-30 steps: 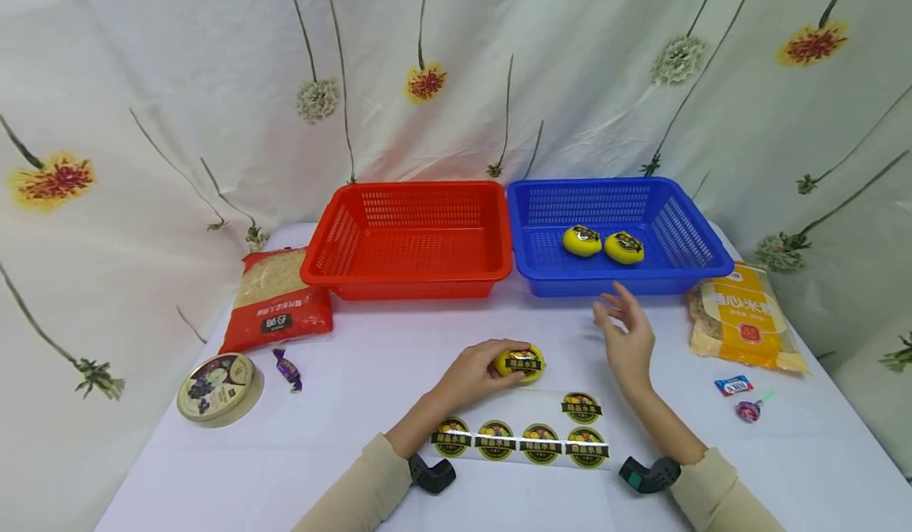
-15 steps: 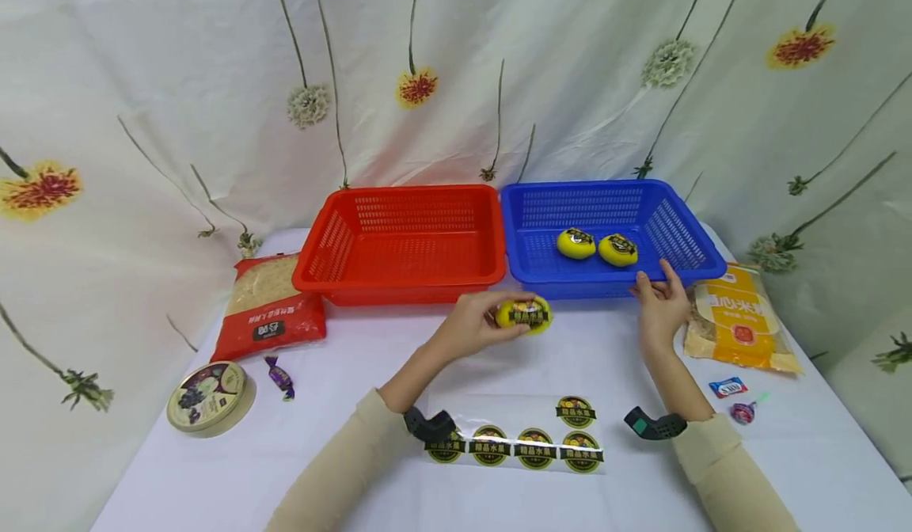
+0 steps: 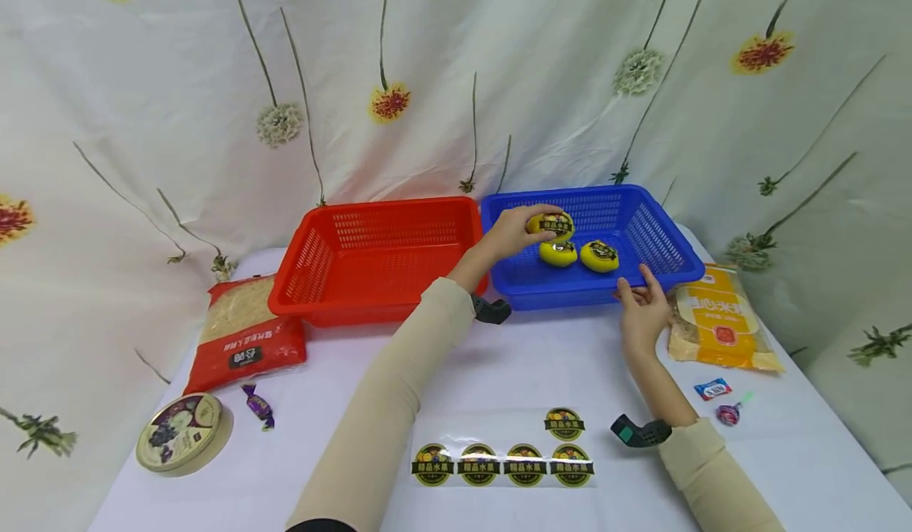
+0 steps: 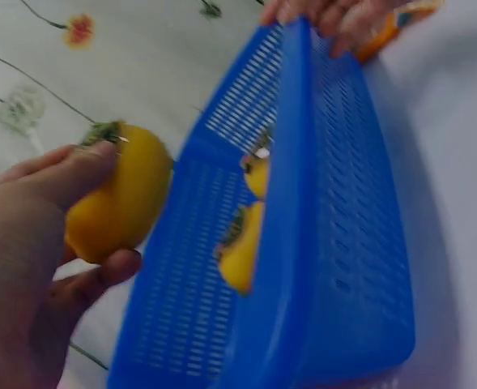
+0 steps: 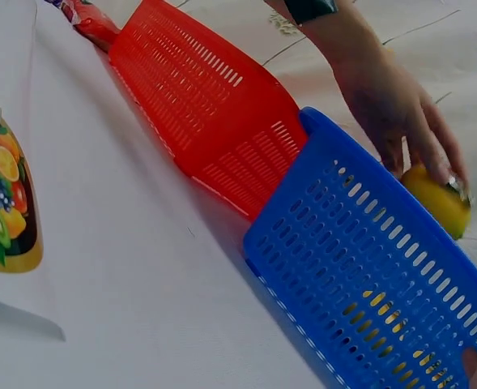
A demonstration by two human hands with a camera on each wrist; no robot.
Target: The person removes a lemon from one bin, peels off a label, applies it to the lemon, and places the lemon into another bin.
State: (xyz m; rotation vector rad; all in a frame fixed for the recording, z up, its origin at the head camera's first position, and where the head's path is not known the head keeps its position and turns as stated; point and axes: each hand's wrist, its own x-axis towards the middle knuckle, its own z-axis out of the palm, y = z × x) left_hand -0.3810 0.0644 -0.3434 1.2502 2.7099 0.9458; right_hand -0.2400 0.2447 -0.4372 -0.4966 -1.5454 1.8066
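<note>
My left hand point(image 3: 514, 233) grips a yellow persimmon point(image 3: 557, 226) over the left part of the blue basket point(image 3: 541, 300). A dark round sticker shows on the persimmon's upper side in the head view. The left wrist view shows its green leafy cap, with thumb and fingers around the fruit point(image 4: 137, 194). Below it in the basket lie two more persimmons, one on the left point(image 3: 558, 256) and one on the right point(image 3: 600, 258), both bearing stickers. At the basket's front right, my right hand point(image 3: 645, 318) holds the rim between thumb and fingers.
The red basket point(image 3: 342, 310) stands left of the blue one. A clear sheet of round stickers point(image 3: 525, 465) lies in front. Bagged grain point(image 3: 249, 338), a round tin point(image 3: 180, 433) and a purple candy point(image 3: 259, 405) are left; a yellow bag point(image 3: 723, 318), small packet point(image 3: 712, 389) and lollipop point(image 3: 728, 415) right.
My left hand has lifted the persimmon off the table beside the sticker sheet and carried it forward over the blue basket. My right hand has moved to the basket's front rim and holds it.
</note>
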